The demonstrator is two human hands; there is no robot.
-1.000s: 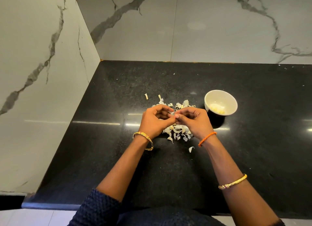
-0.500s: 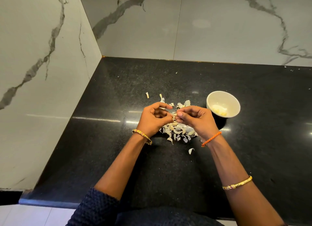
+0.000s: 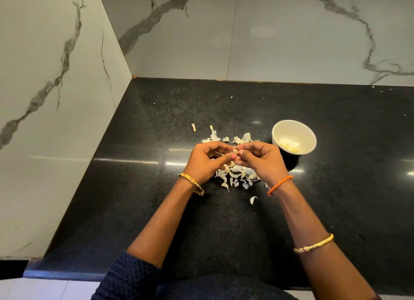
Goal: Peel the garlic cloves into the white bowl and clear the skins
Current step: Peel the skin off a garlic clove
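Garlic clove (image 3: 235,151) sits pinched between the fingertips of both my hands at the centre of the frame, above the heap of skins (image 3: 235,175). My left hand (image 3: 207,159) grips it from the left with thumb and fingers curled in; my right hand (image 3: 261,159) closes on it from the right, picking at its skin. How much skin is left on it I cannot tell; it is too small here.

The white bowl (image 3: 294,136), just right of my hands on the black counter (image 3: 347,165), holds a few peeled cloves (image 3: 290,146), so part of the peeling looks done. The skins lie loose under and around my hands, with strays above left (image 3: 193,127) and below (image 3: 253,199). I judge clearing has not begun, and whether unpeeled cloves hide in the heap is unclear.
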